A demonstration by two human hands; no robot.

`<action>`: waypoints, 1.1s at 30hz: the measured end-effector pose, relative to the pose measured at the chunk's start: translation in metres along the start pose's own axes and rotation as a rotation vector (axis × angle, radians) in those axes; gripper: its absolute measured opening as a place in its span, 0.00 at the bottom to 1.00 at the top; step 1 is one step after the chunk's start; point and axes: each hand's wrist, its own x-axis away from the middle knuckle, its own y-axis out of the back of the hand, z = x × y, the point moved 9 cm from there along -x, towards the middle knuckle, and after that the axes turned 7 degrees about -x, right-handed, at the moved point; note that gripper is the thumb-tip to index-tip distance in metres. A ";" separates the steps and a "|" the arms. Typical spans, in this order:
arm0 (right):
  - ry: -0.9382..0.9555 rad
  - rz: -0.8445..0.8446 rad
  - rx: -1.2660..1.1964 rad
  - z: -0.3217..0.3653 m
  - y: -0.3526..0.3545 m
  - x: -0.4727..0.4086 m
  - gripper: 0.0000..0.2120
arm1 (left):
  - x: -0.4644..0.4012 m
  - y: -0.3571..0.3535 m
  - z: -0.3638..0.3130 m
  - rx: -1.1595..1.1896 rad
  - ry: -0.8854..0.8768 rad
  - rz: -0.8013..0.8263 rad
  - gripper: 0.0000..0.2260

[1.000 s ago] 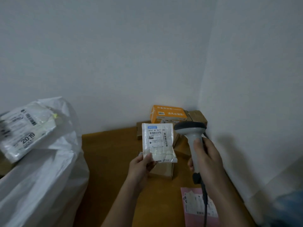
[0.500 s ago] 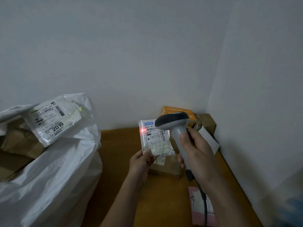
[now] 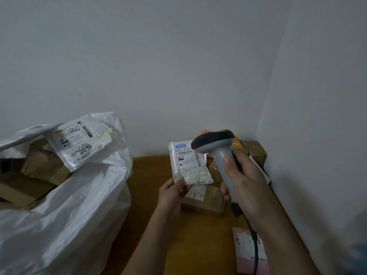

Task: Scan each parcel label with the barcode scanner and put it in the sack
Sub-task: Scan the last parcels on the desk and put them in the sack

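Grey scanner (image 3: 215, 149) in right hand (image 3: 248, 187)

The surface (image 3: 151, 187) is brown wood, set in a corner where two walls meet. The back wall (image 3: 158, 66) is plain and pale, without marks. The side wall (image 3: 317, 116) is equally plain and runs along the right edge of the surface. The corner line between them descends to the rear right of the surface. A blurred blue object (image 3: 359, 251) shows at the lower right edge of view; its nature cannot be determined.
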 end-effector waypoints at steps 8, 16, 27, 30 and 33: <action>0.071 0.019 0.024 0.017 -0.018 0.003 0.09 | 0.019 0.011 -0.024 -0.010 -0.033 0.035 0.08; 0.099 0.063 -0.088 0.026 -0.056 -0.003 0.11 | 0.048 0.030 -0.079 -0.224 -0.313 -0.040 0.08; 0.088 0.047 -0.254 0.027 -0.106 -0.008 0.12 | 0.132 0.115 -0.234 -0.121 -0.858 -0.509 0.08; 0.058 0.061 -0.262 0.021 -0.118 -0.008 0.13 | 0.127 0.140 -0.258 -0.109 -0.825 -0.592 0.06; 0.044 0.070 -0.254 0.018 -0.123 -0.008 0.13 | 0.111 0.165 -0.264 -0.134 -0.704 -0.659 0.13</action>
